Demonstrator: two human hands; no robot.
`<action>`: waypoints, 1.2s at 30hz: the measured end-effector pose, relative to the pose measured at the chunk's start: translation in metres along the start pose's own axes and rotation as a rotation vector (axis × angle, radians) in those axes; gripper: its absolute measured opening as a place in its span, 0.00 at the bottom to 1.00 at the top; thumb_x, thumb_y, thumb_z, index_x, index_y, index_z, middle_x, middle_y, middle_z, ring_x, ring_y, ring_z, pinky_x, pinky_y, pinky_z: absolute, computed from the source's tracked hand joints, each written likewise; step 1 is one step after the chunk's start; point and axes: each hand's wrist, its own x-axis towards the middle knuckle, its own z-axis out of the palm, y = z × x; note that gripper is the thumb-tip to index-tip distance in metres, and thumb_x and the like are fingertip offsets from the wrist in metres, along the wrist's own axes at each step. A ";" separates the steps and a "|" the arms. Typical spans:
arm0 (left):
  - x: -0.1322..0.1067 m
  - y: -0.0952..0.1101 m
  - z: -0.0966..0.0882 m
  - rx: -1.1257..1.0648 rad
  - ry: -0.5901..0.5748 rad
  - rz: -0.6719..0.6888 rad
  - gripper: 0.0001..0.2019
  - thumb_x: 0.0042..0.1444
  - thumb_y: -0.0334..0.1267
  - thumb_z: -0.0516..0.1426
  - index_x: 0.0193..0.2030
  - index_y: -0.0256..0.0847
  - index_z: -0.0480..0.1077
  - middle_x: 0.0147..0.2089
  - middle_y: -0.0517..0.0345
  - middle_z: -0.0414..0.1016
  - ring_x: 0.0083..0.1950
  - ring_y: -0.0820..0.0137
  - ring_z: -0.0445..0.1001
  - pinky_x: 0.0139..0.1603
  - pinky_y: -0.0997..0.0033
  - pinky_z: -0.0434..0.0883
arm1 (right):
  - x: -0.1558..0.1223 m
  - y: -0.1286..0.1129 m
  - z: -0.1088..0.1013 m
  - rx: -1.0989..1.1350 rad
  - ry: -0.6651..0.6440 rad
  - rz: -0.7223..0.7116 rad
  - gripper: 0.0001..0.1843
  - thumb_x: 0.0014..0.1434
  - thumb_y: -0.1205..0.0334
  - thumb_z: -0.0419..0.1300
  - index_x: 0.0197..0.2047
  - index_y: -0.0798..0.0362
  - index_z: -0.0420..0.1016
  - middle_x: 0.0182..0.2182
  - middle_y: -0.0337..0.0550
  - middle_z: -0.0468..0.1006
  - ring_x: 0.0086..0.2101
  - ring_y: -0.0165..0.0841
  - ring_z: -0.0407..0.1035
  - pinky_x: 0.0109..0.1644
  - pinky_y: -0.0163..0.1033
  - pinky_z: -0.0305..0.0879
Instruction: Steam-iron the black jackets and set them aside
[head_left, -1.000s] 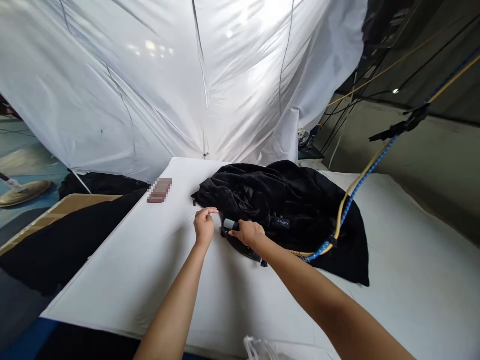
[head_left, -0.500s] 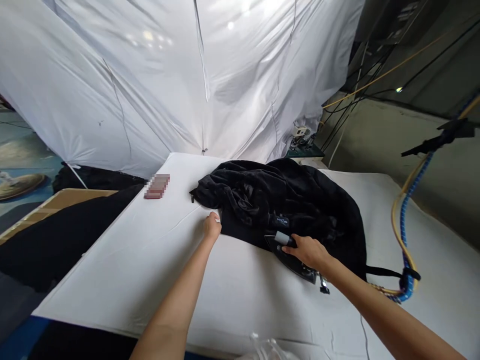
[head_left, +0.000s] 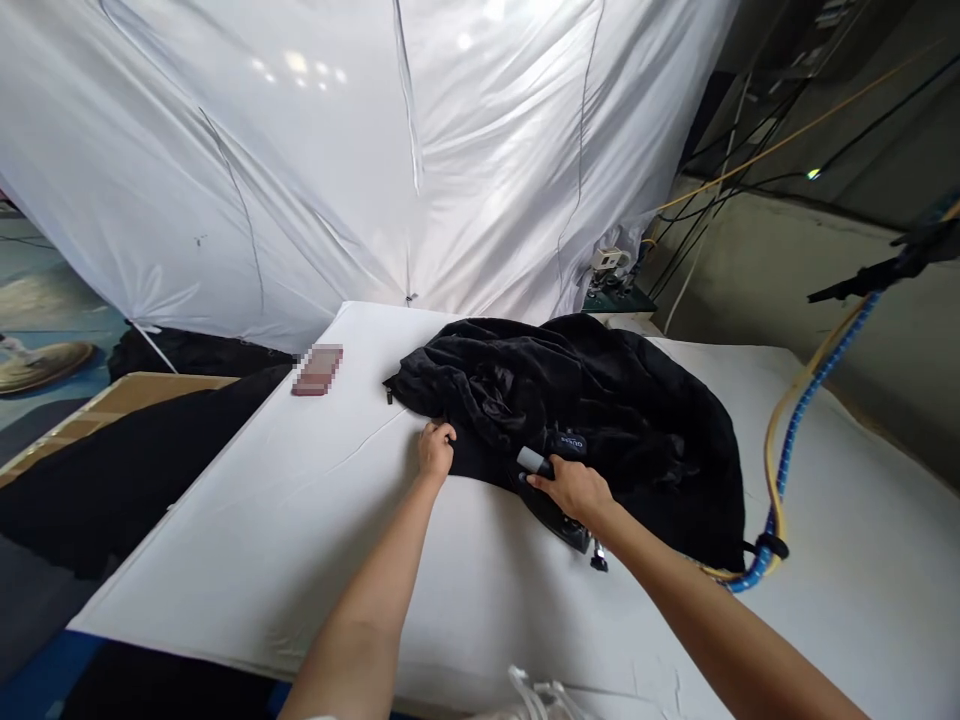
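Observation:
A crumpled black garment point(head_left: 592, 410) lies on a white padded table point(head_left: 300, 520). My right hand point(head_left: 574, 490) is wrapped round the handle of a dark steam iron point(head_left: 551, 510) that rests on the garment's near edge. My left hand point(head_left: 435, 450) is closed in a pinch on the garment's hem, a little to the left of the iron. A blue and yellow hose point(head_left: 787, 470) runs from the iron's rear up to a black hanger arm point(head_left: 885, 265) at the right.
A small reddish block point(head_left: 318, 369) lies near the table's far left edge. White sheeting point(head_left: 337, 160) hangs behind the table. Black cloth on a cardboard sheet point(head_left: 105, 470) sits left of it. Clear plastic point(head_left: 540, 695) shows at the near edge.
My right hand has slid the iron back to the left along the garment's near edge after a sweep to the right. My left hand moved from the table onto the hem.

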 end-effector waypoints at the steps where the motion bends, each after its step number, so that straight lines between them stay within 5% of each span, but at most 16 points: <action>1: 0.000 -0.002 0.001 -0.016 -0.008 0.009 0.16 0.48 0.22 0.48 0.32 0.45 0.73 0.35 0.57 0.68 0.39 0.72 0.68 0.43 0.74 0.63 | 0.002 -0.004 0.000 0.001 0.000 0.002 0.27 0.52 0.37 0.47 0.43 0.49 0.69 0.37 0.47 0.76 0.40 0.43 0.69 0.39 0.43 0.62; 6: 0.007 -0.006 0.000 -0.042 -0.051 -0.057 0.20 0.49 0.24 0.50 0.46 0.47 0.72 0.40 0.55 0.71 0.42 0.71 0.68 0.47 0.73 0.63 | 0.013 -0.024 -0.001 0.012 -0.011 -0.002 0.31 0.51 0.35 0.46 0.45 0.50 0.69 0.39 0.50 0.75 0.42 0.44 0.69 0.40 0.43 0.62; 16: 0.014 -0.007 -0.012 -0.164 -0.098 -0.179 0.17 0.47 0.27 0.52 0.40 0.50 0.74 0.34 0.61 0.74 0.38 0.72 0.70 0.44 0.71 0.65 | 0.039 -0.067 -0.009 0.013 -0.054 -0.109 0.30 0.48 0.36 0.50 0.45 0.49 0.72 0.43 0.49 0.74 0.44 0.45 0.68 0.43 0.45 0.63; 26: 0.020 -0.001 -0.053 -0.252 0.195 -0.050 0.20 0.44 0.20 0.46 0.33 0.44 0.74 0.35 0.59 0.72 0.39 0.72 0.69 0.47 0.72 0.64 | 0.059 -0.108 -0.009 0.023 -0.037 -0.120 0.37 0.46 0.31 0.48 0.46 0.51 0.72 0.44 0.52 0.74 0.45 0.45 0.68 0.43 0.44 0.64; 32: 0.009 0.017 -0.047 -0.337 0.202 0.135 0.19 0.44 0.19 0.45 0.30 0.43 0.73 0.35 0.59 0.72 0.41 0.71 0.69 0.46 0.71 0.65 | 0.041 -0.069 -0.003 0.029 -0.012 -0.068 0.32 0.47 0.34 0.50 0.44 0.50 0.72 0.42 0.50 0.75 0.43 0.45 0.69 0.41 0.44 0.64; 36: -0.003 0.045 -0.027 -0.288 0.024 0.332 0.19 0.45 0.19 0.47 0.32 0.45 0.73 0.39 0.59 0.72 0.44 0.71 0.67 0.49 0.69 0.64 | 0.024 -0.015 0.001 0.021 0.004 0.037 0.32 0.48 0.34 0.49 0.44 0.50 0.71 0.41 0.51 0.75 0.43 0.45 0.69 0.41 0.45 0.64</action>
